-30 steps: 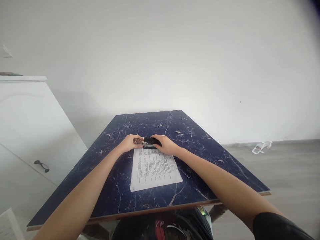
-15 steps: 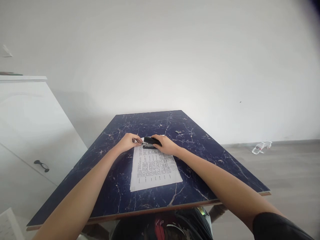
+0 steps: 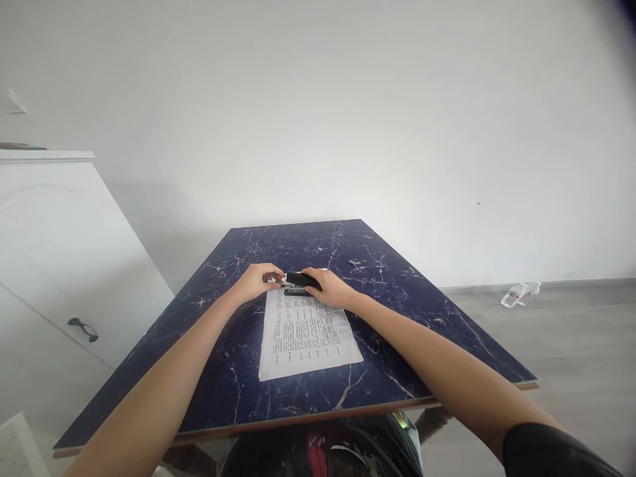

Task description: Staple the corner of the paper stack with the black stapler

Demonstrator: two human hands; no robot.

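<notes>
A black stapler (image 3: 297, 292) lies across the top of a stack of printed sheets (image 3: 311, 334), its black upper cover lifted apart from the lower body. My right hand (image 3: 330, 289) is wrapped round the stapler's right end. At its left end, the curled fingers and thumb of my left hand (image 3: 259, 281) pinch at the metal part between cover and base. What exactly lies between those fingertips is too small to make out. The sheets rest on the dark blue marbled table (image 3: 218, 371), slightly fanned at their edges.
Beyond my right hand, a small greyish piece (image 3: 354, 262) lies on the table. A white cabinet (image 3: 54, 232) with a dark handle (image 3: 83, 329) stands at the left. A pale wall (image 3: 318, 119) rises behind the table, and a crumpled clear-and-white wrapper (image 3: 519, 293) lies on the floor at right.
My left hand's fingers have shifted slightly at the stapler's left end; the metal part that stuck out there a second ago shows less. The right hand, stapler and sheets stay in place.
</notes>
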